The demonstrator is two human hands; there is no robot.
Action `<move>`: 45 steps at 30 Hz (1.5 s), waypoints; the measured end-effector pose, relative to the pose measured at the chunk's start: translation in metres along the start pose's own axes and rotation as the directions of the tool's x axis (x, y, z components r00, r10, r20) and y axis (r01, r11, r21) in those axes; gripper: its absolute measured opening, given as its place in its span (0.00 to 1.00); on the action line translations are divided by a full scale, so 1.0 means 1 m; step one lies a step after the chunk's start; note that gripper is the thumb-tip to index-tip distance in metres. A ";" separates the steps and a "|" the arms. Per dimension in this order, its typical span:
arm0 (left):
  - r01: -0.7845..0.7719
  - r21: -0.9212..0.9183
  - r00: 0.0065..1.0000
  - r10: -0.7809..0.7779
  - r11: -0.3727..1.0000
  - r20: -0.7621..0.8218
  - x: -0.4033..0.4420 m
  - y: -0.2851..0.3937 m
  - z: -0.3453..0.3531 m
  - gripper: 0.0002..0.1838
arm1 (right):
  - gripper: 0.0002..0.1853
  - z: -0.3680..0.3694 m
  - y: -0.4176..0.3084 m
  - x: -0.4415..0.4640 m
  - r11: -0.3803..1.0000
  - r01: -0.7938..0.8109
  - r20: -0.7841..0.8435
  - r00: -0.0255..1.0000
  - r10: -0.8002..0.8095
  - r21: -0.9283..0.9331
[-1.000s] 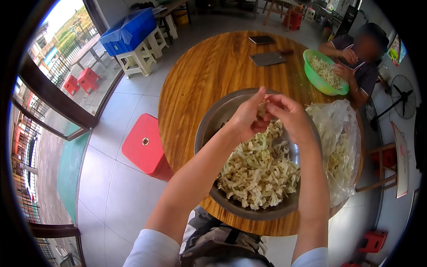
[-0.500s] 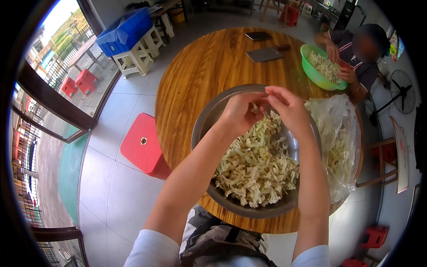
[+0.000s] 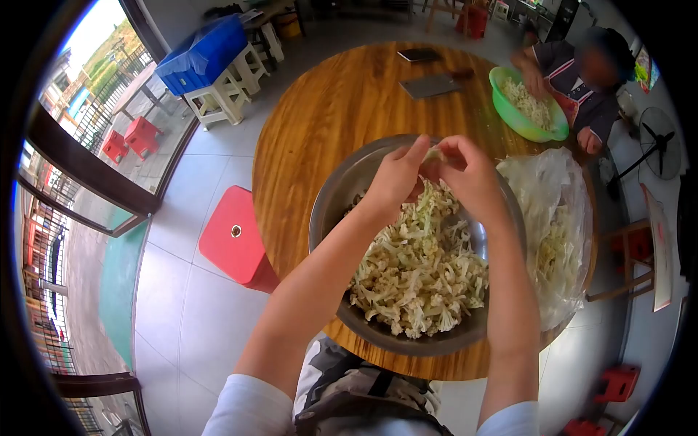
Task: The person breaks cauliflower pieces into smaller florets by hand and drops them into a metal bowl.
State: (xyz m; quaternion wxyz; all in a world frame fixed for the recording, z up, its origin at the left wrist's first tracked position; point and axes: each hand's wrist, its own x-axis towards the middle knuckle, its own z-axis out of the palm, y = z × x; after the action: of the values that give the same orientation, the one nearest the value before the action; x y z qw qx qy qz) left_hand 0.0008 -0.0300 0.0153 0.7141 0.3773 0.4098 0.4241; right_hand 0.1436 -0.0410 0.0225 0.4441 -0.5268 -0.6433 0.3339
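A wide steel bowl [image 3: 336, 196] holds a heap of torn cauliflower [image 3: 422, 276], pale florets with greenish stems. Over the bowl's far half, my left hand [image 3: 398, 174] and my right hand [image 3: 469, 178] meet with fingers bent inward. Both are closed on a small cauliflower piece [image 3: 435, 154], mostly hidden by the fingers. Against the bowl's right side lies a clear plastic bag [image 3: 560, 211] with more cauliflower in it.
The bowl stands on a round wooden table [image 3: 305, 123]. Farther back are a cleaver [image 3: 430, 86] and a phone [image 3: 419, 55]. Across from me, a person [image 3: 574, 80] reaches into a green basin [image 3: 509, 120] of cauliflower. A red stool [image 3: 236, 232] stands left.
My left thumb has risen and my right fingers have curled in more around the piece. The other person's one hand has left the basin and dropped to the table edge.
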 end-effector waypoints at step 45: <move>-0.401 0.738 0.648 -0.401 0.543 0.647 -0.015 -0.055 0.073 0.27 | 0.13 -0.031 -0.008 0.002 0.900 0.061 -0.193 0.981 0.026 0.431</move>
State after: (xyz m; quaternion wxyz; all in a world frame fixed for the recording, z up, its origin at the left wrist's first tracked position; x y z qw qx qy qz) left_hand 0.0781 -0.0774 -0.0019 0.5426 0.8103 0.2196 -0.0269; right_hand 0.1693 -0.0420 0.0425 0.6139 -0.4386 -0.5110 0.4118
